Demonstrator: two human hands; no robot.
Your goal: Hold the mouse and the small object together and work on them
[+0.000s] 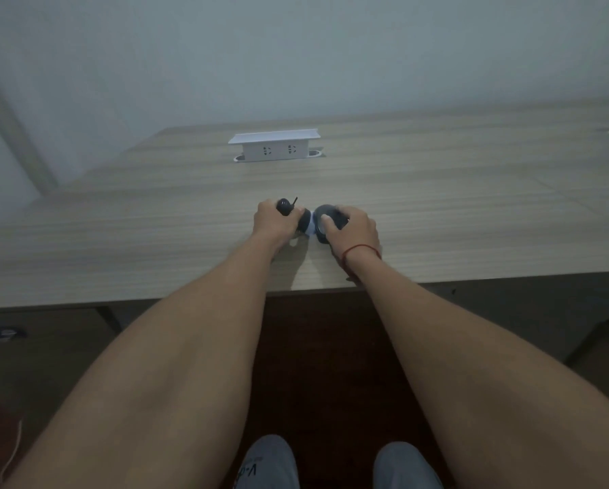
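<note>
Left hand (274,222) fingers curl round dark handle (286,207); long axis tilts up-left. White-banded body (306,223) between hands. Right hand (352,230) fingers grasp dark round cap (326,220), on table (119,234).

Your two forearms bare with no sleeves, a thin red string bracelet (361,249) round your right wrist, your grey shoes (270,462) with dark lettering below

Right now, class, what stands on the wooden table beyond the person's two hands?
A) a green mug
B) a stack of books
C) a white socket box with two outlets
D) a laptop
C: a white socket box with two outlets stands raised from the table, farther back than both hands.
</note>
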